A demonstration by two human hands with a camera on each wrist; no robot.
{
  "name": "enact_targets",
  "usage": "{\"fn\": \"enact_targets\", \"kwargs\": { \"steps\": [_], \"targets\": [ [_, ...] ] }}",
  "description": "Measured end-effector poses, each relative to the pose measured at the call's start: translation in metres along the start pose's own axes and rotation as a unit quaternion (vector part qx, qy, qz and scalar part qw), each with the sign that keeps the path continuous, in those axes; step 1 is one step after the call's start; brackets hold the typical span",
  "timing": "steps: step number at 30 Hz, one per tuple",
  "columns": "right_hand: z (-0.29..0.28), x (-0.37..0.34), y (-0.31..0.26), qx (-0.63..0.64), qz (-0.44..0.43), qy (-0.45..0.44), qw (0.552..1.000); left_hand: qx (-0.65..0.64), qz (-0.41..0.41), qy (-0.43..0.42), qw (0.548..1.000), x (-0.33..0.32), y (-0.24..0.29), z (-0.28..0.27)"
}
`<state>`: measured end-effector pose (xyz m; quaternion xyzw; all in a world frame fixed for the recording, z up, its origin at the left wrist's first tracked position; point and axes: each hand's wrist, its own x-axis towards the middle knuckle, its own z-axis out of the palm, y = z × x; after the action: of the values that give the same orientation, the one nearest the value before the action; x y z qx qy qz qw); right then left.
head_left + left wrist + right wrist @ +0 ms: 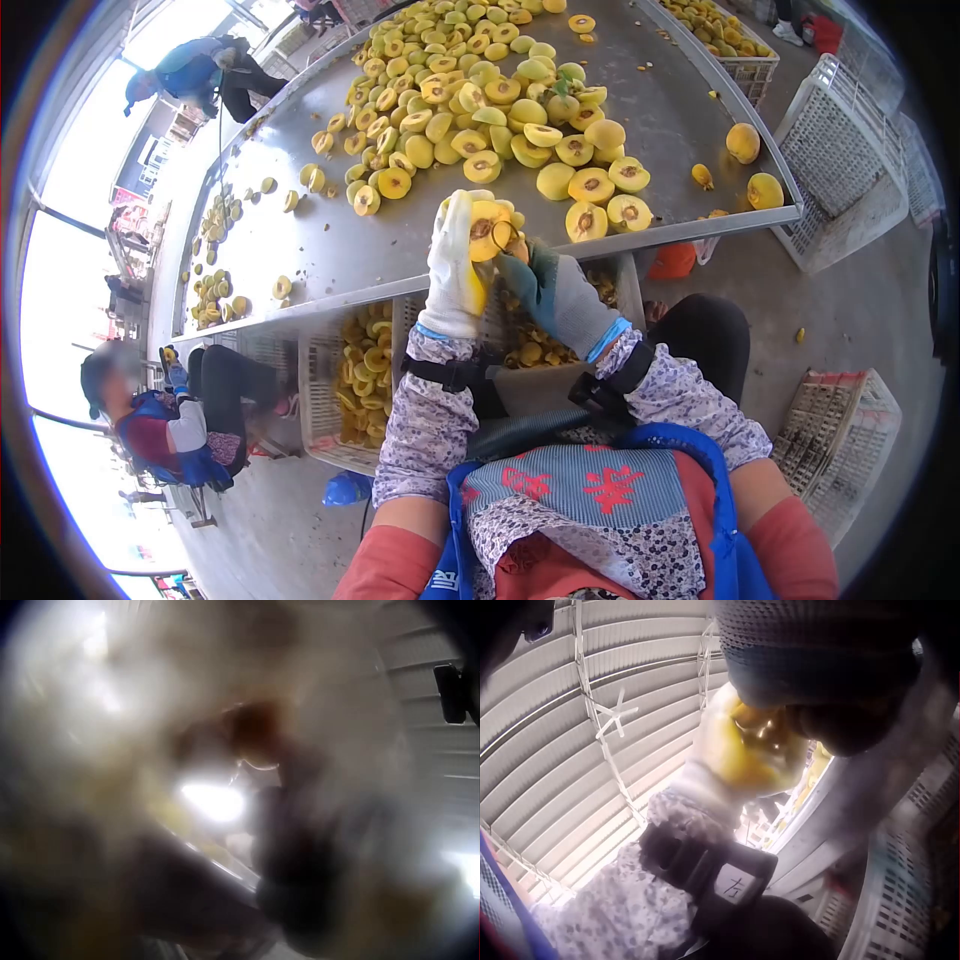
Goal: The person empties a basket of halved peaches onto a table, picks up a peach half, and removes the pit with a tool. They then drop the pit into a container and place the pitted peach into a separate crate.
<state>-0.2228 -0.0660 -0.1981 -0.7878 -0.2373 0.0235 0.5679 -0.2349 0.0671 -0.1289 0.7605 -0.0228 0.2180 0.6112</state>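
Observation:
In the head view my left hand [455, 270], in a white glove stained yellow, grips a halved yellow peach [488, 228] at the table's front edge, its cut face showing. My right hand [560, 295], in a grey-blue glove, is at the same fruit with fingers curled, holding a thin dark loop-ended tool [508, 238] against the cut face. Most of the tool is hidden by the fingers. In the right wrist view the yellow-stained left glove [750, 757] meets the right glove's fingers [817, 667]. The left wrist view is badly blurred.
Many peach halves [440, 130] are heaped on the metal table [330, 250]. Beneath its edge stand a crate of yellow pieces [365, 375] and another crate [632, 290]. Plastic crates [835, 450] are at right. One person sits at left; another bends at far left.

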Motion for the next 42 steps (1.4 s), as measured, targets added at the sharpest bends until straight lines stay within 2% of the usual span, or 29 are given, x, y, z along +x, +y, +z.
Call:
{"fn": "enact_targets", "kwargs": {
  "steps": [1,2,3,5,6,8,12,15,17,18,20,21,23,27,29,30,32,36,38,39,41,42],
  "targets": [
    [0.002,0.000,0.005,0.003,-0.023,-0.008,1.000,-0.154,-0.098,0.037,0.982,-0.004,0.006,0.005],
    [0.003,0.000,0.006,0.006,-0.044,-0.016,0.999,-0.302,-0.194,0.072,0.931,-0.007,0.014,0.010],
    [0.002,-0.001,0.005,0.005,-0.044,-0.016,0.999,-0.303,-0.195,0.073,0.930,-0.010,0.011,0.012],
    [0.001,-0.001,0.001,0.059,0.007,-0.033,0.998,-0.201,-0.128,0.101,0.966,-0.015,0.004,0.015],
    [0.002,-0.001,0.000,0.059,0.008,-0.034,0.998,-0.201,-0.129,0.103,0.966,-0.015,0.002,0.015],
    [0.004,-0.001,-0.001,0.052,0.030,-0.034,0.998,-0.298,-0.181,0.126,0.929,-0.015,-0.001,0.016],
    [0.006,-0.001,-0.005,0.065,0.039,-0.058,0.995,-0.340,-0.193,0.155,0.908,-0.018,0.002,0.023],
    [0.005,-0.003,-0.009,0.073,0.080,-0.103,0.989,-0.338,-0.179,0.156,0.911,-0.023,-0.010,0.025],
    [0.018,-0.004,-0.002,0.180,0.065,-0.088,0.978,-0.192,-0.055,0.143,0.969,-0.026,-0.021,0.028],
    [0.017,-0.005,-0.002,0.181,0.067,-0.088,0.977,-0.192,-0.057,0.143,0.969,-0.027,-0.022,0.027],
    [0.016,-0.007,-0.007,0.149,0.093,-0.096,0.980,-0.294,-0.142,0.159,0.932,-0.028,-0.018,0.025],
    [0.016,-0.009,-0.007,0.149,0.094,-0.096,0.980,-0.294,-0.142,0.160,0.932,-0.028,-0.018,0.023],
    [0.018,-0.014,-0.004,0.081,-0.001,-0.082,0.993,-0.327,-0.189,0.159,0.912,-0.028,-0.018,0.021],
    [0.026,-0.016,-0.003,0.063,-0.052,-0.035,0.996,-0.314,-0.170,0.154,0.921,-0.031,-0.020,0.024],
    [0.019,-0.016,-0.012,0.003,0.071,-0.065,0.995,-0.289,-0.139,0.176,0.931,-0.032,-0.017,0.028],
    [0.014,-0.015,-0.015,0.004,0.071,-0.065,0.995,-0.288,-0.140,0.175,0.931,-0.032,-0.014,0.028],
    [0.001,-0.012,-0.015,-0.093,0.033,-0.117,0.988,-0.251,-0.152,0.165,0.942,-0.032,-0.008,0.029],
    [-0.011,-0.010,-0.014,-0.141,0.025,-0.112,0.983,-0.270,-0.173,0.112,0.941,-0.032,-0.013,0.017],
    [-0.014,-0.008,-0.014,-0.131,0.023,-0.130,0.983,-0.185,-0.138,0.083,0.970,-0.033,-0.010,0.016],
    [-0.012,-0.009,-0.012,-0.131,0.025,-0.130,0.983,-0.185,-0.139,0.083,0.969,-0.033,-0.009,0.016],
    [0.001,-0.011,-0.001,-0.043,0.051,-0.130,0.989,0.001,0.020,0.062,0.998,-0.033,-0.007,0.019],
    [0.012,-0.015,0.008,-0.043,0.052,-0.129,0.989,0.000,0.021,0.062,0.998,-0.035,-0.007,0.022]
  ]
}}
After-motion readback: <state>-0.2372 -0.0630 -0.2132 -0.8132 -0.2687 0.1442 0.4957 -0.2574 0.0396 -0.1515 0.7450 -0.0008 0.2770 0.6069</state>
